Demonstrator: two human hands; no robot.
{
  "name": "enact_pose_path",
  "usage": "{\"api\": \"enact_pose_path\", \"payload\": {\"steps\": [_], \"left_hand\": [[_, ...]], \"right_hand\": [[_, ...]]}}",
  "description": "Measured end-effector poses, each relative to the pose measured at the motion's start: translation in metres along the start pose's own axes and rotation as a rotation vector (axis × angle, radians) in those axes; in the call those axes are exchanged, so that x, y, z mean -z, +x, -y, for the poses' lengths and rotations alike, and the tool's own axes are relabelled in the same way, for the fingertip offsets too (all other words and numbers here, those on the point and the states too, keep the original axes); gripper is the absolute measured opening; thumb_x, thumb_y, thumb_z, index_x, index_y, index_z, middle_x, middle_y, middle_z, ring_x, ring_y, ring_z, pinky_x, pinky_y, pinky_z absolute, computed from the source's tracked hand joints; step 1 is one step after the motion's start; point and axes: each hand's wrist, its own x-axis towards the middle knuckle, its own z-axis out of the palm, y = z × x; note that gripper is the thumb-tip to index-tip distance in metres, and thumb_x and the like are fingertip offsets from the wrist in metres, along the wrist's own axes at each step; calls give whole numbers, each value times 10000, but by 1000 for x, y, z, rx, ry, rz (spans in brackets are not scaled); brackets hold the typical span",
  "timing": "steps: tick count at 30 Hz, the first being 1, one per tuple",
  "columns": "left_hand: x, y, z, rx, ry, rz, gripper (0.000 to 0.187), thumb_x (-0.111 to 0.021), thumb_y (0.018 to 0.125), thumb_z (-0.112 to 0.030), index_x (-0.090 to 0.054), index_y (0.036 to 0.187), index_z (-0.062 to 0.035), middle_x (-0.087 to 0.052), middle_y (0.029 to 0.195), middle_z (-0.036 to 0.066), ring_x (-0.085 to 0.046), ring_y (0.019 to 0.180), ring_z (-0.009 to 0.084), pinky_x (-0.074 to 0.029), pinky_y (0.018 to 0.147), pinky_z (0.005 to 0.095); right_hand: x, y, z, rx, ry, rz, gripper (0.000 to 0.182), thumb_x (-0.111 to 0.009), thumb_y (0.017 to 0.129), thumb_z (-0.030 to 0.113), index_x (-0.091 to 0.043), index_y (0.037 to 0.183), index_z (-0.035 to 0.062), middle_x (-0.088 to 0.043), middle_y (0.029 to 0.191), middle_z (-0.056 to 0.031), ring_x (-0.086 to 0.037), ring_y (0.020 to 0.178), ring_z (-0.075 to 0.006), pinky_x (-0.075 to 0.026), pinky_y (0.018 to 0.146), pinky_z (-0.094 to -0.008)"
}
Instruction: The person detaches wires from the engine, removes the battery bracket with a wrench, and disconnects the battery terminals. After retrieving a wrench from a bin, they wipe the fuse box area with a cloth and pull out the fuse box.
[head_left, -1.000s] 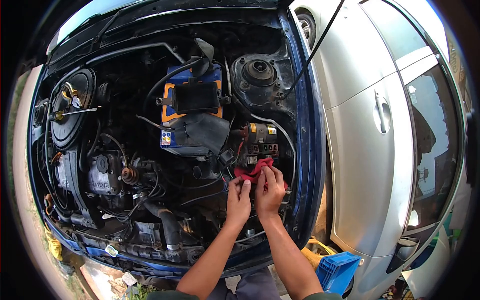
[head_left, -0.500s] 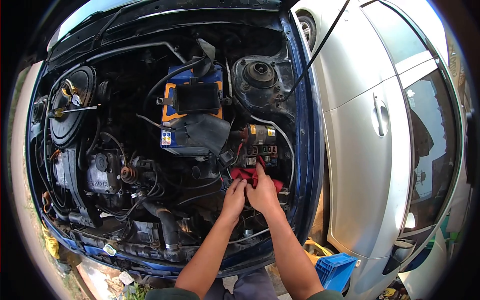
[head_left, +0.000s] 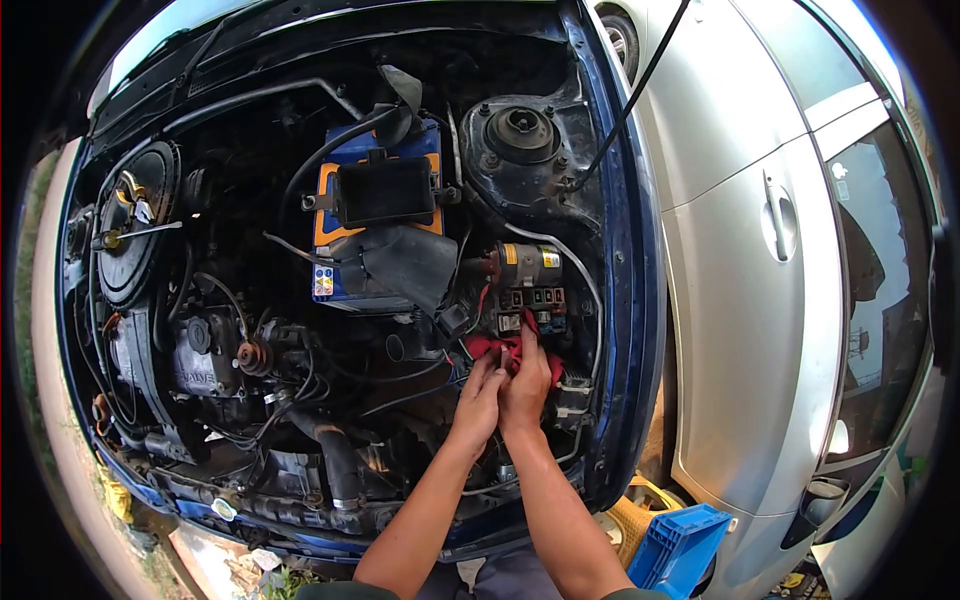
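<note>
A red cloth point(head_left: 483, 345) is bunched under my two hands at the near edge of an uncovered fuse box point(head_left: 538, 299). My right hand point(head_left: 527, 390) holds the cloth with its index finger stretched forward, pressing a fold of it against the front row of the box. Close beside it, my left hand point(head_left: 478, 408) has its fingers bent together on the cloth's near side; its fingertips are partly hidden. A cylinder with yellow labels point(head_left: 530, 264) lies just beyond the fuse box, and a black connector point(head_left: 453, 320) is to its left.
A blue and orange battery point(head_left: 330, 205) carries a black tray point(head_left: 385, 192). Pliers point(head_left: 135, 200) and a screwdriver point(head_left: 140, 234) lie on the round air cleaner point(head_left: 150, 265). A prop rod point(head_left: 635, 100) slants over the right fender. Beyond stand a silver car point(head_left: 740, 330) and a blue crate point(head_left: 690, 545).
My right hand has turned and drawn in against the left, its finger still on the cloth at the fuse box. The view has shifted slightly.
</note>
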Motion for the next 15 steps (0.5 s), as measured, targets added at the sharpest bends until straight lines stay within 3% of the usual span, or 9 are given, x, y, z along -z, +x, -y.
{"api": "enact_pose_path", "payload": {"steps": [8, 11, 13, 15], "left_hand": [[10, 2, 1, -1, 49, -12, 400, -542, 1090, -151, -617, 1455, -5, -666, 1429, 131, -608, 1310, 204, -431, 1144, 330], [14, 0, 4, 2, 67, -18, 355, -554, 1084, -145, -673, 1380, 11, -717, 1345, 122, -644, 1234, 185, -461, 1098, 324], [13, -2, 2, 13, 76, -15, 336, -560, 1081, -142, -697, 1343, 18, -739, 1304, 117, -656, 1202, 177, -474, 1076, 320], [13, -4, 1, -55, 84, -83, 313, -566, 1074, -130, -717, 1300, 25, -758, 1244, 101, -671, 1151, 161, -489, 1039, 308]], "right_hand": [[4, -9, 7, 13, -39, -114, 405, -687, 955, 65, -638, 1347, -25, -708, 1147, -295, -690, 1040, -490, -542, 885, -519], [19, -16, 15, -136, -101, -5, 345, -683, 971, 70, -647, 1293, -47, -719, 1118, -298, -703, 992, -500, -554, 867, -516], [26, -20, 25, 0, -8, -135, 310, -671, 989, 69, -642, 1268, -63, -727, 1071, -289, -709, 938, -508, -564, 850, -515], [25, -23, 25, 33, 17, -175, 340, -662, 998, 73, -638, 1308, -64, -715, 1118, -291, -702, 1014, -493, -552, 894, -516]]}}
